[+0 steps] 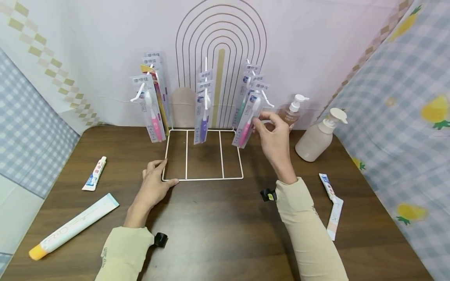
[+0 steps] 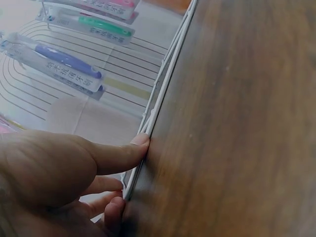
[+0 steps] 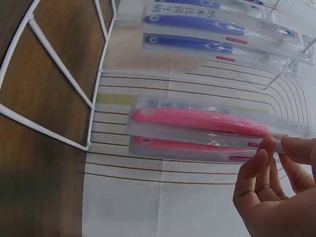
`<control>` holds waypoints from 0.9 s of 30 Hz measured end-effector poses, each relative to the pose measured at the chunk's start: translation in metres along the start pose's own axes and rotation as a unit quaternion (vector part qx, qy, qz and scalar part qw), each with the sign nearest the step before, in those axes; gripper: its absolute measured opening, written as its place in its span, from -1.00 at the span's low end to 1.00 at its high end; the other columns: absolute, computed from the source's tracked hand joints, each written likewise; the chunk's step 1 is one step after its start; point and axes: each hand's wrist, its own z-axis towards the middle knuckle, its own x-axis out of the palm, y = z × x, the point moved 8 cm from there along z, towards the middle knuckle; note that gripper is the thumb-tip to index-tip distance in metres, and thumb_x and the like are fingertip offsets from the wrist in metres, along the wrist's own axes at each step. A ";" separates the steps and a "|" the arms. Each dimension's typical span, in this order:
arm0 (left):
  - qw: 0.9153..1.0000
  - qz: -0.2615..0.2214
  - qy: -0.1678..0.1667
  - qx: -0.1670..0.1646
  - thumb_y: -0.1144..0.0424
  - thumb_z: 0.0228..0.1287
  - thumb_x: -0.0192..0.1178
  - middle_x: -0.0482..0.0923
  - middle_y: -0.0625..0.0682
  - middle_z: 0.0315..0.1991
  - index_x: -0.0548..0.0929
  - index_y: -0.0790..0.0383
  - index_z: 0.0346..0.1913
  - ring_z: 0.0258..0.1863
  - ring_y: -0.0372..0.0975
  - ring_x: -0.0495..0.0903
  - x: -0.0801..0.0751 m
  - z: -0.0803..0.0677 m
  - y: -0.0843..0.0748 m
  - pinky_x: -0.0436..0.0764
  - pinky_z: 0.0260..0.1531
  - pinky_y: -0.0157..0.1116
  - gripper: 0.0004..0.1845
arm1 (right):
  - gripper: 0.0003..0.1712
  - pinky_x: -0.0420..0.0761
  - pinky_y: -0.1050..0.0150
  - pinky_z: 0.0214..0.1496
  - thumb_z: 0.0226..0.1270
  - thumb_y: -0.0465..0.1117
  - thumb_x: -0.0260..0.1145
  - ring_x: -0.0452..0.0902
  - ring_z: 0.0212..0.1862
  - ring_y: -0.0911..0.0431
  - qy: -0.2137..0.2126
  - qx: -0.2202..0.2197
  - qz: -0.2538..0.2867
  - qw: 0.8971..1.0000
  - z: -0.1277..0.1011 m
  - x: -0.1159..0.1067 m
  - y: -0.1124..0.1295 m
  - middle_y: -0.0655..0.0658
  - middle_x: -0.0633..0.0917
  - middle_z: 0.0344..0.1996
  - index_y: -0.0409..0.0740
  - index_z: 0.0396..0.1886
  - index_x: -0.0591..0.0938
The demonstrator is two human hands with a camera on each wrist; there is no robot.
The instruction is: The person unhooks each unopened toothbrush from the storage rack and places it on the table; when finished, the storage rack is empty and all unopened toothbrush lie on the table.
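A white wire display rack (image 1: 207, 179) stands at the back of the table, with packaged toothbrushes hanging on its hooks in three rows. At its front left corner, my left hand (image 1: 153, 183) holds the base; in the left wrist view the thumb (image 2: 140, 140) presses on the front wire. Over on the right row, my right hand (image 1: 275, 134) pinches the edge of a packaged pink toothbrush (image 3: 197, 121), which hangs at the front of that row. A packaged purple toothbrush (image 1: 204, 125) fronts the middle row, and another packaged pink toothbrush (image 1: 154, 121) fronts the left.
Behind my right hand stands an amber pump bottle (image 1: 290, 113), with a beige pump bottle (image 1: 314, 140) to its right. A small toothpaste tube (image 1: 94, 174) and a large white tube (image 1: 77, 226) lie at left. More small tubes (image 1: 335, 218) lie at right.
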 end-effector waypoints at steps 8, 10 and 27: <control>1.000 -0.002 -0.003 -0.011 0.18 0.53 0.53 0.13 0.45 0.70 0.23 0.44 0.80 0.57 0.37 0.14 -0.001 -0.004 -0.009 0.29 0.64 0.39 -0.01 | -0.83 0.53 0.49 -0.37 0.62 -0.41 0.44 0.59 -0.47 0.42 -0.015 -0.013 0.000 1.000 -0.002 -0.010 0.003 0.26 0.70 -0.43 -0.53 -0.02 0.75; 1.000 0.000 -0.001 -0.010 0.19 0.55 0.51 0.12 0.45 0.70 0.21 0.44 0.80 0.57 0.37 0.14 0.000 -0.002 -0.008 0.29 0.64 0.39 -0.02 | -0.83 0.53 0.50 -0.36 0.62 -0.41 0.45 0.59 -0.47 0.42 -0.019 -0.017 -0.002 1.000 -0.002 -0.013 0.003 0.26 0.71 -0.44 -0.53 -0.03 0.76; 1.000 0.001 0.010 -0.027 0.26 0.59 0.45 0.05 0.48 0.73 0.15 0.48 0.81 0.63 0.39 0.07 -0.002 -0.009 -0.019 0.23 0.69 0.37 -0.04 | -0.86 0.53 0.49 -0.38 0.63 -0.43 0.43 0.60 -0.46 0.41 -0.033 -0.038 -0.026 0.998 -0.005 -0.030 0.015 0.28 0.69 -0.42 -0.52 -0.06 0.74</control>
